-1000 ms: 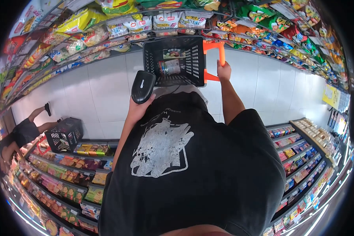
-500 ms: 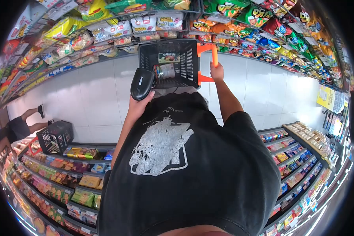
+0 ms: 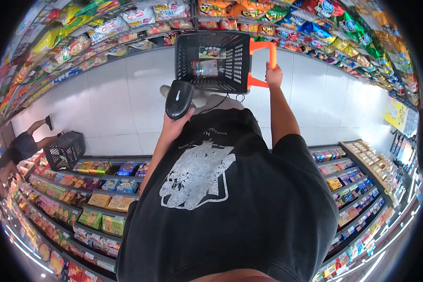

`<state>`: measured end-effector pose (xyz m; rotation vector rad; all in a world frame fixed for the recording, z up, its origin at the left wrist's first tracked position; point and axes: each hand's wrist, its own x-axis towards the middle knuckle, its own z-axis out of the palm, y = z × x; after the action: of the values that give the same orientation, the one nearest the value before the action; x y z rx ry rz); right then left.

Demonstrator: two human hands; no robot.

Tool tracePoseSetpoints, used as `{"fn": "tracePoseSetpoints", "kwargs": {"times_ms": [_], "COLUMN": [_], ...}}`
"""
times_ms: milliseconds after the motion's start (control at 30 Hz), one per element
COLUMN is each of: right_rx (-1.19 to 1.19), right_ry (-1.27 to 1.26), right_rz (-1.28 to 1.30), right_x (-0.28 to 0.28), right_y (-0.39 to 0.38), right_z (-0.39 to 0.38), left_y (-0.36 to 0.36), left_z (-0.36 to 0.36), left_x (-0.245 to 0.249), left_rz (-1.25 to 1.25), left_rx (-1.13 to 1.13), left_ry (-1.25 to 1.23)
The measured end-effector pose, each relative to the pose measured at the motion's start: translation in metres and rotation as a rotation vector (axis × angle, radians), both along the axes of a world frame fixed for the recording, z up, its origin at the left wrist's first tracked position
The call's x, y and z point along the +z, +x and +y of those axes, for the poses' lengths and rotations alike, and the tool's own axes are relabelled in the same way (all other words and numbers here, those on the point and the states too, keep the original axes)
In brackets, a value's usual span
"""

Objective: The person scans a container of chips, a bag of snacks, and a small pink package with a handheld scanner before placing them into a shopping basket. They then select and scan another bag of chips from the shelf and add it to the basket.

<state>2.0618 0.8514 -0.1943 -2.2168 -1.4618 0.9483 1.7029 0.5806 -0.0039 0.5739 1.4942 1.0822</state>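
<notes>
My right hand (image 3: 274, 75) is closed around the orange handle (image 3: 273, 54) of a black shopping basket (image 3: 238, 61). Inside the basket lie a clear-and-printed food packet (image 3: 206, 68) and a dark, flat pack with a picture label (image 3: 211, 51). My left hand (image 3: 177, 123) grips a black handheld barcode scanner (image 3: 180, 99), whose rounded top faces me near the basket's left corner. The scanner hides most of those fingers. A thin black cord (image 3: 221, 104) hangs between the basket and my shirt.
Shelves of bagged snacks (image 3: 211, 22) line the far side of the aisle. Behind me stand shelves of boxed sweets and biscuits (image 3: 98, 200). Another person (image 3: 21, 148) is at the far left, beside a second black basket (image 3: 66, 150). A yellow sign (image 3: 395, 113) stands at right.
The basket, its handle and both hands sit further right in the view, and the basket is slightly higher. The snack shelves have slid left. Both hands keep their holds.
</notes>
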Motion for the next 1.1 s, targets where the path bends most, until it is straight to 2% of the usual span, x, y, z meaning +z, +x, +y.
{"fn": "tracePoseSetpoints", "kwargs": {"times_ms": [67, 167, 267, 467, 633, 767, 867, 1100], "right_rx": [-0.017, -0.044, -0.073, -0.128, -0.082, -0.128, -0.069, -0.073], "right_ry": [0.006, -0.001, 0.01, -0.022, 0.052, -0.039, 0.091, 0.062], "right_rz": [-0.007, -0.034, -0.067, -0.082, -0.108, -0.053, -0.156, -0.151], "right_x": [-0.003, 0.007, -0.003, -0.001, 0.002, 0.019, -0.016, -0.006], "right_y": [0.027, 0.055, 0.085, 0.11, 0.105, 0.091, 0.098, 0.084], "right_z": [0.007, 0.016, 0.022, 0.023, 0.024, 0.023, 0.022, 0.02], "left_y": [0.013, 0.025, 0.025, 0.028, 0.029, 0.028, 0.032, 0.048], "left_z": [-0.003, -0.001, 0.001, 0.002, 0.003, 0.0, -0.004, -0.009], "left_x": [-0.005, 0.005, 0.014, 0.021, 0.034, 0.023, 0.02, 0.013], "left_rz": [0.109, 0.117, 0.098, 0.11, 0.154, 0.081, 0.035, 0.071], "left_rx": [-0.033, -0.002, -0.068, -0.031, -0.049, 0.016, 0.045, 0.046], "left_ry": [0.006, -0.025, -0.121, -0.115, -0.07, 0.009, 0.045, 0.102]}}
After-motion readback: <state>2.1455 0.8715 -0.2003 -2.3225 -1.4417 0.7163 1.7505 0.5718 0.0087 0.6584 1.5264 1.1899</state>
